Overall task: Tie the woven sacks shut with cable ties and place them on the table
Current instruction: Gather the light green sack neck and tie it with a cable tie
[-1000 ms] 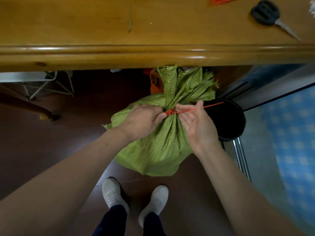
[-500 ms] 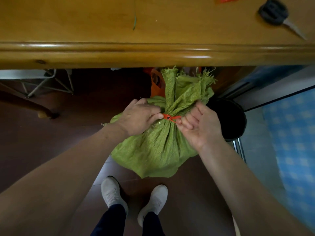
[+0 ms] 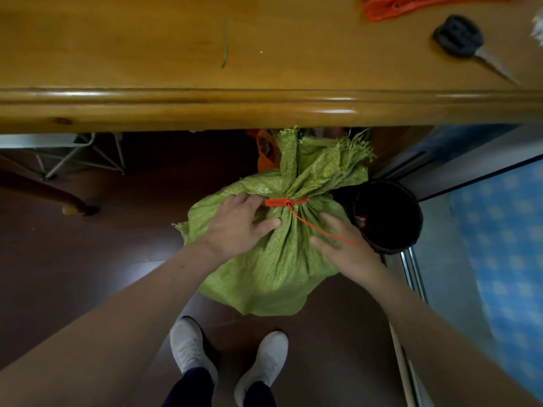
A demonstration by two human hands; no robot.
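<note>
Dim floor in shadow, glare streaks along the table edge, wide-angle bending at edges.

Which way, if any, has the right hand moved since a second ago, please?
Yes. The right hand has released the cable tie and slid down the sack toward the shoes, now level with the bucket's near rim.

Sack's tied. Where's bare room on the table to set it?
Widest bare patch: table left half, from the left frame edge to the thin green strand. Second patch: between that strand and the black-headed key, near the front edge. Crowded: right end, with orange bundle, key, white item.
</note>
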